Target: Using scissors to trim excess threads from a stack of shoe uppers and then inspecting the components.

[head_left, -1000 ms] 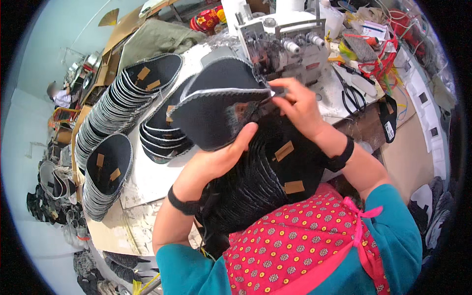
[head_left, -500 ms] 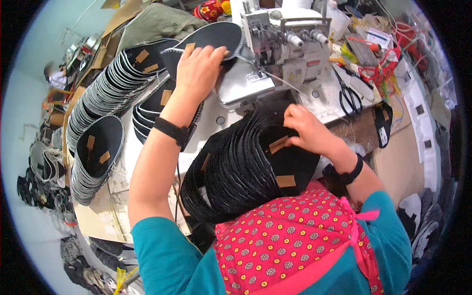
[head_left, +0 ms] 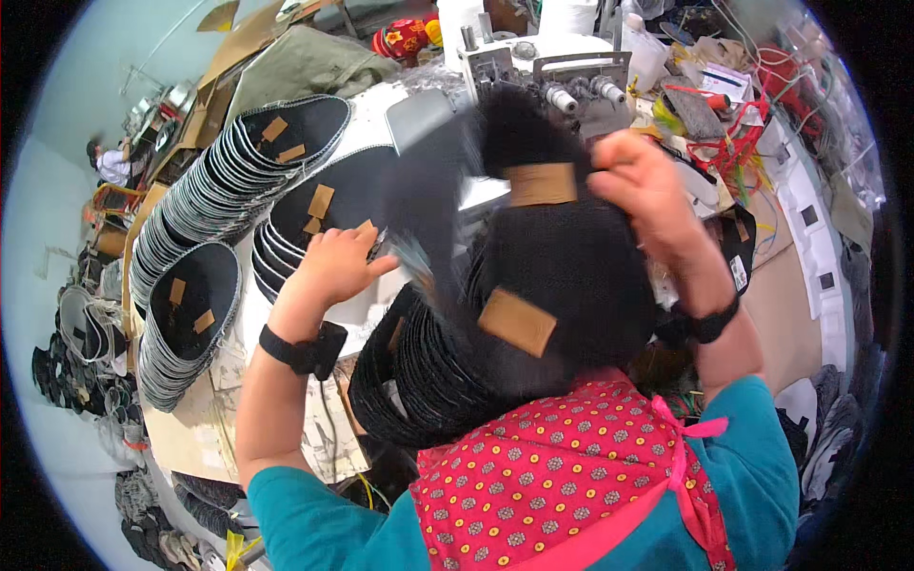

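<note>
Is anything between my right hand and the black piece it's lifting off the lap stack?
Nothing visible. The right hand already grips the black piece, blurred, above the lap stack. The left hand is off to the side by the table stacks.

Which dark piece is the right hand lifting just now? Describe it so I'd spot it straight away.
Start at the white sewing machine at the far edge of the table. Just in front of it, the right hand lifts one dark oval piece off the stack in the lap. Unlike its stacked neighbours, it is raised and motion-blurred, with a tan patch.
</note>
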Action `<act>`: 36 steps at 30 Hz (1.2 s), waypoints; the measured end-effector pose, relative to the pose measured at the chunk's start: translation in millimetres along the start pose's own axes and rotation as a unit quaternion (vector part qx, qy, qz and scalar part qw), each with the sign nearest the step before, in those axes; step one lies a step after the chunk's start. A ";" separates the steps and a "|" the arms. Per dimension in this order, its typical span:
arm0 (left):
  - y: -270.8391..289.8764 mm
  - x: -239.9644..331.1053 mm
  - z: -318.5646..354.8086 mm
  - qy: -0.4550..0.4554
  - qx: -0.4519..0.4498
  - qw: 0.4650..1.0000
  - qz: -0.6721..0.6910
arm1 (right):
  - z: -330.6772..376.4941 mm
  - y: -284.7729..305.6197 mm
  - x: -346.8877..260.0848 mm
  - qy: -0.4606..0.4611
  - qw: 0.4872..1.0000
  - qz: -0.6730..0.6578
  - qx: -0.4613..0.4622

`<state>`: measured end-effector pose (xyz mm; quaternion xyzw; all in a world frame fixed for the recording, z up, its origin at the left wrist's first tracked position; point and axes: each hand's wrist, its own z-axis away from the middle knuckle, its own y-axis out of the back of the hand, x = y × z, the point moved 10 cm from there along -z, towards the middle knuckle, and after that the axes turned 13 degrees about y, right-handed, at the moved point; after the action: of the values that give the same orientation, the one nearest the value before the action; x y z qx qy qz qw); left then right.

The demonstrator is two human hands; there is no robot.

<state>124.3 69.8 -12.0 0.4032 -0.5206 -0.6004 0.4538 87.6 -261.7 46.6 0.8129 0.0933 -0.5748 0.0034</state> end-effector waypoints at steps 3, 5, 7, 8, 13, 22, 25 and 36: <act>21.0 6.7 -17.4 -0.019 0.070 0.981 0.179 | -5.2 -39.1 68.3 -0.181 0.979 -0.080 -0.044; 25.1 -3.2 -24.8 0.089 0.052 0.919 0.381 | -12.7 -41.3 88.9 -0.163 0.984 -0.069 0.011; 13.9 -8.4 -37.4 0.121 -0.039 0.749 0.650 | -23.5 -40.6 94.9 -0.088 0.995 0.004 0.054; 26.4 14.7 -37.7 0.050 -0.064 0.542 0.837 | -23.8 -42.4 103.1 -0.088 0.994 0.007 0.058; 28.9 6.8 -68.4 0.009 0.020 0.579 0.815 | -15.8 -66.6 63.2 0.019 0.980 0.198 0.004; 10.2 -12.9 -30.7 0.236 -0.127 0.757 0.596 | 4.4 -82.5 29.1 0.318 0.805 0.498 -0.055; -1.1 22.5 15.7 0.185 -0.210 0.736 0.617 | -0.2 -71.8 31.4 0.291 0.801 0.522 -0.037; 52.9 97.7 6.8 -0.121 -0.023 0.881 0.456 | -10.0 -76.2 14.4 0.116 0.966 0.205 -0.104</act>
<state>98.7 -25.1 40.2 0.0347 -0.6836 -0.3831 0.6202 89.7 -183.6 44.2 0.8710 -0.0166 -0.4508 0.1947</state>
